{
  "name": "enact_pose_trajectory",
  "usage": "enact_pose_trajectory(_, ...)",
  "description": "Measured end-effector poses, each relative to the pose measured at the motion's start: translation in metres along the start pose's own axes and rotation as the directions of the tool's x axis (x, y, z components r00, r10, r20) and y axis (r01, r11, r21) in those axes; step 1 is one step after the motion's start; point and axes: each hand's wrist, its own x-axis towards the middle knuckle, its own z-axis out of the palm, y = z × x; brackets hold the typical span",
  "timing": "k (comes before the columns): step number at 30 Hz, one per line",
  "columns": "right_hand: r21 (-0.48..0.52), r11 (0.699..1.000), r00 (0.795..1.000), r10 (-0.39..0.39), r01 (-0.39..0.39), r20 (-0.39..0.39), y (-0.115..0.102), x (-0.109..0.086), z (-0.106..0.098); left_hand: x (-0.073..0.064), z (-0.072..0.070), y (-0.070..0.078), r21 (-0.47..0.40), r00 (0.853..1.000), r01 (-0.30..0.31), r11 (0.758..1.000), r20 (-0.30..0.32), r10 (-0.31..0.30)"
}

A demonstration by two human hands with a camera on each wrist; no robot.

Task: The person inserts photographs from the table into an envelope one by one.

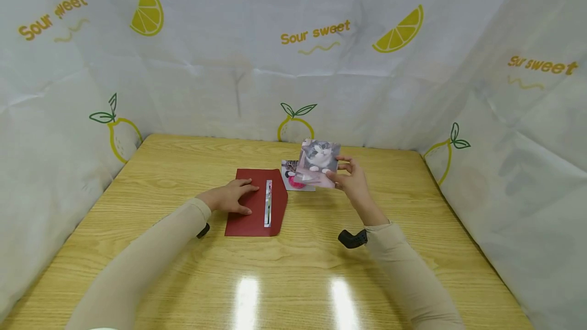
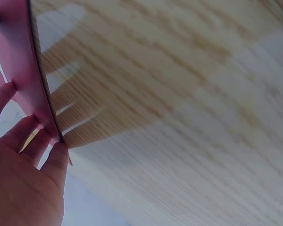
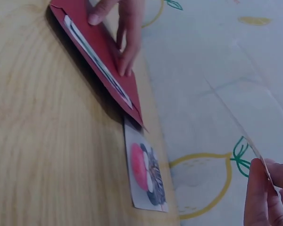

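Red envelope [image 1: 258,202] lies under the left hand [image 1: 233,196], fingers spread; its tapered side faces right, toward the cat photo [image 1: 317,159] the right hand [image 1: 352,181] pinches.

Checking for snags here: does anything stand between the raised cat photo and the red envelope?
Nothing visible does; the second photo lies on the table, below the raised cat photo, and the left hand rests on the red envelope.

The left arm [image 1: 151,248] and right arm [image 1: 408,274] reach forward; the left hand [image 1: 229,197] is palm down, fingers spread; the right hand [image 1: 354,183] is raised, its thumb and fingers in a pinch.
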Motion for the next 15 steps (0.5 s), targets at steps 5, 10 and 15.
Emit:
enact_pose_trajectory(5,0.031,0.999,1.0,0.017,-0.017,0.023,0.013,-0.007,0.017,0.0,-0.001,0.0,-0.001,1.0,-0.006,1.0,-0.003,0.006)
enact_pose_trajectory(10,-0.024,0.999,0.997,0.033,-0.032,0.062,0.027,-0.013,0.03,-0.001,-0.001,0.0,0.004,1.0,-0.012,1.0,-0.01,0.012)
enact_pose_trajectory(15,-0.118,0.993,0.995,0.035,-0.024,0.091,0.038,-0.019,0.042,0.0,-0.001,-0.001,0.008,1.0,-0.013,1.0,-0.009,0.013)
